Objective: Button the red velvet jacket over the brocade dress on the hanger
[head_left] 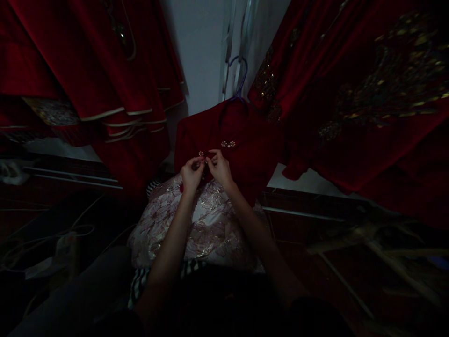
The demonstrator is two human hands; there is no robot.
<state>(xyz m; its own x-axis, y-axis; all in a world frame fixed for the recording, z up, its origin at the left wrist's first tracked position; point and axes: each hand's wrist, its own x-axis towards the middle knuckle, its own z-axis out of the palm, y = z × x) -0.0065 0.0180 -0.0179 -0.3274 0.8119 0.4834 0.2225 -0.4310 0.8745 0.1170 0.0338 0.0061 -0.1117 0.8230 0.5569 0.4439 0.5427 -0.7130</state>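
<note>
A red jacket (257, 147) hangs on a purple hanger (242, 84) before me, its lower part lying over pale floral brocade fabric (210, 215). Below its neckline sits a beaded flower-shaped clasp (228, 144). Lower on the front, to the left, another flower ornament (201, 153) shows just above my fingers. My left hand (192, 175) is closed in a pinch at the jacket's front, by a small beaded fastener. Opposite it, my right hand (220, 167) pinches at the same spot, fingertips nearly meeting the left ones. Fingers and dim light hide much of the fastener.
Red garments with pale trim (119, 112) hang at left; a red garment with gold sequins (379, 107) hangs at right. White cables and a power strip (65, 250) lie at lower left. Wooden, branch-like pieces (365, 234) are at lower right.
</note>
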